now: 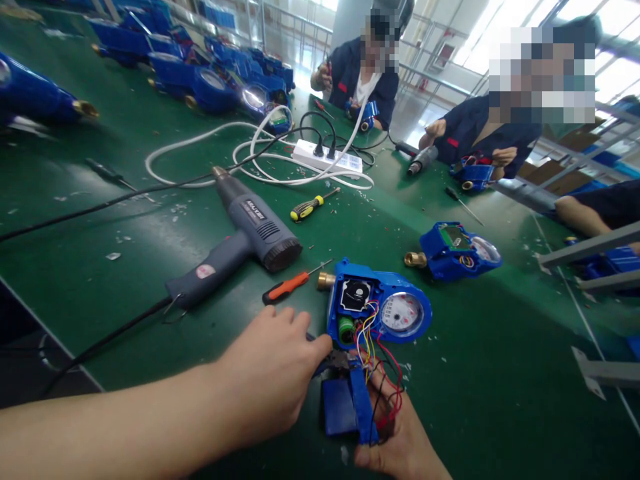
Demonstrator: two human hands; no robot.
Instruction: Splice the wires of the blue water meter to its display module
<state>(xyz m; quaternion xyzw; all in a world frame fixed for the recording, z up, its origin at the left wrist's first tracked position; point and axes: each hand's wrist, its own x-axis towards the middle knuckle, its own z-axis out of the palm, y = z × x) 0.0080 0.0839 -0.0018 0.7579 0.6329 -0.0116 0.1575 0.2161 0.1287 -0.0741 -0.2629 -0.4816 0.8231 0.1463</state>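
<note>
In the head view, a blue plastic water meter with an open compartment point(345, 267) is seen lying on the green table point(500, 373), just beyond the hands. Dark-handled pliers point(340, 361) are gripped in the fingers of the left hand point(265, 373), their metal nose set against a blue rectangular plastic piece point(364, 407), which is held between the fingers of the right hand point(400, 433). Thin coloured wires point(371, 337) are strung from the compartment to this piece. A wire could be nicked or pinched, since several are looped close to the pliers' nose; a joint could be torn loose if the piece were pulled away from the meter. The meter's long axis is laid roughly left to right, slanting slightly; its brass fitting point(327, 281) is pointed left, its round dial point(401, 315) placed rightward, face up.
</note>
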